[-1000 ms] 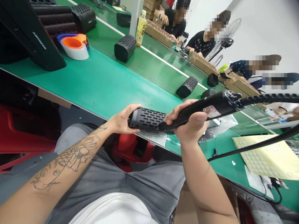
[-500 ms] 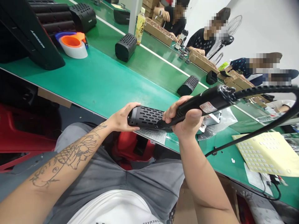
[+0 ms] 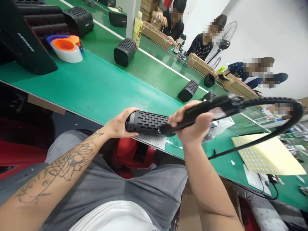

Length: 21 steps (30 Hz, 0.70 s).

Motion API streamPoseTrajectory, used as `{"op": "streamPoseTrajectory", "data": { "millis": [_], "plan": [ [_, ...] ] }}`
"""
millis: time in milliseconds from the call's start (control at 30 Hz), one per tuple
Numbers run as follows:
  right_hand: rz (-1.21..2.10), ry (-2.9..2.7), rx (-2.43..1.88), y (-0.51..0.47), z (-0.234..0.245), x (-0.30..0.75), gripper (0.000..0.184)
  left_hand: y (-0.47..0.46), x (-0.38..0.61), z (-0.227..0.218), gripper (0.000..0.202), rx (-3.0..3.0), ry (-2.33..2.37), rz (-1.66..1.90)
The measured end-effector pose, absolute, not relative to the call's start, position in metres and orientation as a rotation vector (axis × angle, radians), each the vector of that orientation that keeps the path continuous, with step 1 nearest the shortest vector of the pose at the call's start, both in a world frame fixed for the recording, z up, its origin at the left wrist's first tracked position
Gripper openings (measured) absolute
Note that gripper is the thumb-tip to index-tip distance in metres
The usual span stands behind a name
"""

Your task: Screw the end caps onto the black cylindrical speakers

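Observation:
A black speaker housing (image 3: 150,121) with rows of slots lies on its side at the bench's front edge. My left hand (image 3: 120,124) grips its left end, thumb below and fingers over the top. My right hand (image 3: 193,128) is wrapped round a black electric screwdriver (image 3: 204,112), a thick cable running from its rear. The screwdriver's front end is over the lower right side of the housing, near a small shiny spot; whether the bit touches is too small to tell. Under the housing lies a sheet of bubble wrap (image 3: 154,141).
On the green bench (image 3: 96,86) stand a tape dispenser (image 3: 66,48), more speaker housings (image 3: 125,51) and a drink bottle (image 3: 138,30). A yellow sheet of round pads (image 3: 264,154) lies to the right. Several people sit across the bench, and a red stool (image 3: 132,154) is below.
The view has shifted, so most of the scene sits farther left. The screwdriver's rear has dipped and looks blurred; its front end remains at the housing. Both hands keep their holds.

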State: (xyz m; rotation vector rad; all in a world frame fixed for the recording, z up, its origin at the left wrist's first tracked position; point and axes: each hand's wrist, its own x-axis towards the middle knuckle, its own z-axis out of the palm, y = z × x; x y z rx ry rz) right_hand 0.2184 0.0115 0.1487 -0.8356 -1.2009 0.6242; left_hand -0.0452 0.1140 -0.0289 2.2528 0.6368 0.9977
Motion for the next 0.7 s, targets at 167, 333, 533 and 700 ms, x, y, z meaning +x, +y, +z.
{"op": "streamPoseTrajectory", "data": {
  "millis": [167,333,533,700],
  "plan": [
    [-0.134,-0.947,-1.165,0.012,0.162,0.309,0.055,0.104,-0.038,-0.032,0.116,2.273,0.628,1.070],
    [-0.308,-0.842,-1.320,0.016,0.143,0.376,0.062,0.096,-0.027,-0.033,0.116,2.278,0.671,1.043],
    [-0.238,-0.884,-1.324,0.006,0.130,0.379,0.070,0.097,-0.029,-0.035,0.115,2.308,0.636,1.080],
    [-0.131,-0.844,-1.221,-0.004,0.144,0.339,0.063,0.097,-0.028,-0.039,0.113,2.313,0.590,1.145]
  ]
}}
